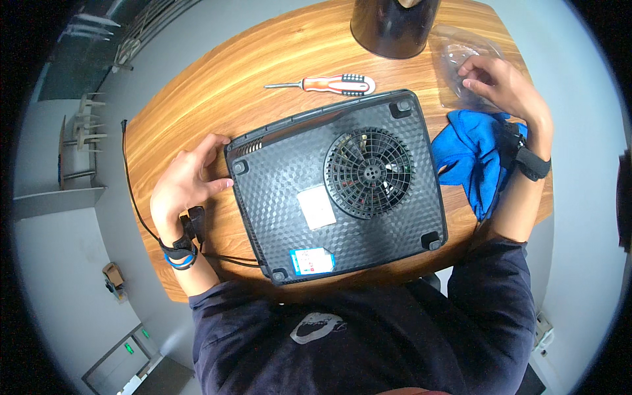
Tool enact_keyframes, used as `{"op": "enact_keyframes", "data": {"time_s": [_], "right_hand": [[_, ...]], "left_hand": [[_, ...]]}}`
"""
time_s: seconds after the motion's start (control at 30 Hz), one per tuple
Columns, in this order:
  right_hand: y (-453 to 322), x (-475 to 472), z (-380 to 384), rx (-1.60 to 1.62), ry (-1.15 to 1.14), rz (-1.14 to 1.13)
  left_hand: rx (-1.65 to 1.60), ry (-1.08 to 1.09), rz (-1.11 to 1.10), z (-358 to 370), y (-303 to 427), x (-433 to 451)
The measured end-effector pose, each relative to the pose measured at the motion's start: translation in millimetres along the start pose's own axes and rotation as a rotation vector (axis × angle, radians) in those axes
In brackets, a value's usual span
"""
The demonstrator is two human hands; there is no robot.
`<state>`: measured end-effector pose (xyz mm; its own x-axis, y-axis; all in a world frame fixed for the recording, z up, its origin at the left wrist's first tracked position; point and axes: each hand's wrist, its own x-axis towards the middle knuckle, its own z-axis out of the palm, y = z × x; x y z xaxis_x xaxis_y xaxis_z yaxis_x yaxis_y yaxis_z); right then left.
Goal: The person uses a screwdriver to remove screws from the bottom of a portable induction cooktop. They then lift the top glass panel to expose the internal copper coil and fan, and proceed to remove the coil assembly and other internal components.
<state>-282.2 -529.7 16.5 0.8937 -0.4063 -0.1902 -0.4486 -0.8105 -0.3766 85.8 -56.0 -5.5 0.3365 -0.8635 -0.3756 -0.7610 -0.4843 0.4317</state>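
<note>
A black appliance, by its look an induction cooktop [276, 197], lies upside down on the wooden table before me. Its underside bears a round fan grille [370, 173], corner feet and two labels. At its left edge, my left hand [185, 175] rests with thumb and forefinger spread against the casing. My right hand [503, 89] is over a clear plastic tray [454, 49] at the far right, fingers curled and thumb slightly apart; nothing shows between the fingertips. Beyond the cooktop lies a screwdriver [338, 84] with an orange, white and black handle, its tip pointing left.
A blue cloth [474, 153] lies between the cooktop and my right forearm. A dark cylindrical container [395, 29] stands at the table's far edge. Black cables [232, 259] run near my left wrist. The wooden table [197, 94] has a curved far edge.
</note>
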Motion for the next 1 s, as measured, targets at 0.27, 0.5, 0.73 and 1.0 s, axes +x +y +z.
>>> {"op": "enact_keyframes", "data": {"time_s": [0.27,0.5,0.73,1.0], "right_hand": [[-28.1,-6.8,2.5,-0.063,0.087,-0.059],[-58.5,-16.4,7.4,-0.115,0.129,-0.192],[-107.4,-16.2,30.3,0.111,-0.157,-0.348],[-116.9,3.7,48.9,-0.015,-0.042,-0.3]], "left_hand": [[-0.018,0.02,-0.012,4.7,3.7,-11.4],[-0.003,0.029,-0.017,6.7,10.5,-17.3],[-0.01,0.021,0.034,8.3,-1.5,-20.0],[0.109,0.024,0.136,15.2,-16.6,-17.6]]}}
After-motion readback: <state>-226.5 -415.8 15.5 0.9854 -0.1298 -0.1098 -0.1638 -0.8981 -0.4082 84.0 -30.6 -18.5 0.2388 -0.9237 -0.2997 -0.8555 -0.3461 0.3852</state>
